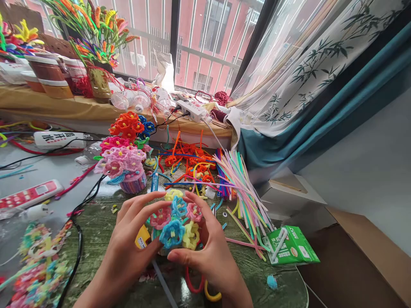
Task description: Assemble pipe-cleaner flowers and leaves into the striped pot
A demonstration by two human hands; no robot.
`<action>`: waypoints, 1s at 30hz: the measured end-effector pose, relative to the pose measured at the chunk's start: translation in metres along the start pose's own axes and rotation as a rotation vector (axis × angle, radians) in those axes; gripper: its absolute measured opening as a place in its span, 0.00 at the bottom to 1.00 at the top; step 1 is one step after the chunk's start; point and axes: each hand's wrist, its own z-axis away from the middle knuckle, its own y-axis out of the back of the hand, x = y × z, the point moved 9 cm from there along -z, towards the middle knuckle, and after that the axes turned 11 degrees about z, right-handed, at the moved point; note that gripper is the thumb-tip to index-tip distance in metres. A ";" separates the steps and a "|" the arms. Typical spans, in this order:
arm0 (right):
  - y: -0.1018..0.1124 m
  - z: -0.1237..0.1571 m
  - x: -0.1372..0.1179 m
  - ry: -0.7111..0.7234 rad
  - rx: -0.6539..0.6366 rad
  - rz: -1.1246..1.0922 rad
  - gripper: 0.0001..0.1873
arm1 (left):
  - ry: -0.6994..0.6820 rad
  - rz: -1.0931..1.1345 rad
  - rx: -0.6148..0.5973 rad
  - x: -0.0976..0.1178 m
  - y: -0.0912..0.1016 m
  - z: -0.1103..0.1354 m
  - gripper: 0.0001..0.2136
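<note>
Both my hands cup a small bunch of pipe-cleaner flowers (172,233) in blue, pink and yellow, near the middle of the table. My left hand (128,239) curves round its left side, thumb at the front blue flower and fingers at the back. From the other side, my right hand (213,244) wraps it, with the thumb below the yellow flower. The base of the bunch is mostly hidden. A yellow object (142,236) with a white label shows beside my left hand. Below the bunch lie a grey stick (163,282), a red loop (194,282) and a yellow loop (212,293).
Behind stands a pot of pipe-cleaner flowers (132,182). Loose pipe cleaners (242,196) and a green packet (292,246) lie right. A black cable (78,239), power strip (32,193) and flower pile (45,269) lie left. A cardboard box (369,239) stands beyond the table edge.
</note>
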 end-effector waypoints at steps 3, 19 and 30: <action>0.000 -0.001 0.001 -0.033 -0.103 -0.091 0.48 | -0.015 0.004 -0.012 0.005 0.005 0.000 0.20; 0.018 -0.026 -0.039 0.033 -0.007 0.485 0.21 | -0.014 -0.019 -0.191 0.000 0.015 -0.043 0.19; -0.005 -0.055 -0.047 0.007 -0.152 0.696 0.19 | 0.048 0.000 -0.154 -0.008 0.013 -0.023 0.16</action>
